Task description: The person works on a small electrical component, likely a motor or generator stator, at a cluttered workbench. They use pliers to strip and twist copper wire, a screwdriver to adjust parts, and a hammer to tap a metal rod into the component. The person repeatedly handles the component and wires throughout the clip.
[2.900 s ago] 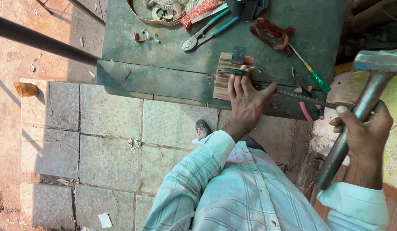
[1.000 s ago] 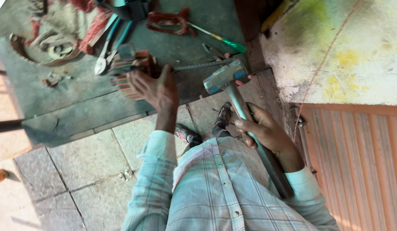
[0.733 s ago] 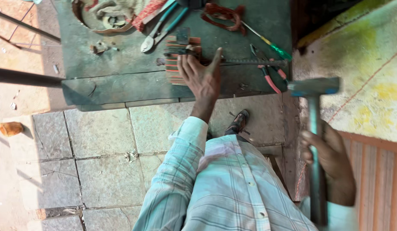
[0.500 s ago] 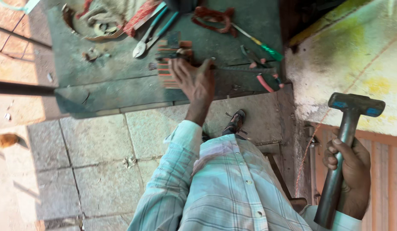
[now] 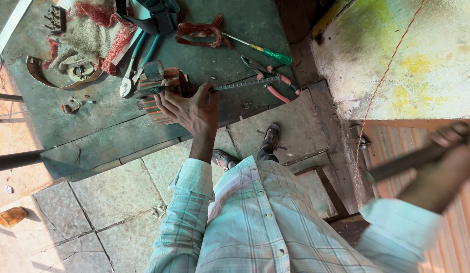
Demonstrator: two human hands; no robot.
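Note:
My left hand (image 5: 190, 107) presses down on a ribbed, copper-coloured motor core (image 5: 159, 96) and a long threaded metal rod (image 5: 245, 85) that lie on the green metal table (image 5: 93, 136). Far to the right, blurred by motion, my right hand (image 5: 455, 146) grips the dark handle of a hammer (image 5: 404, 163). The hammer's head is outside the picture. The two hands are wide apart.
On the table lie red-handled pliers (image 5: 273, 83), a green-handled screwdriver (image 5: 258, 49), a coil of copper wire (image 5: 197, 31), teal-handled pliers (image 5: 136, 63) and a bundle of cloth (image 5: 86, 35). Stone paving and my sandalled feet (image 5: 247, 149) are below. A yellow-stained wall (image 5: 407, 55) stands on the right.
My right hand has swung the hammer back and to the right, so its head has left the picture. My left hand stays on the motor core and rod.

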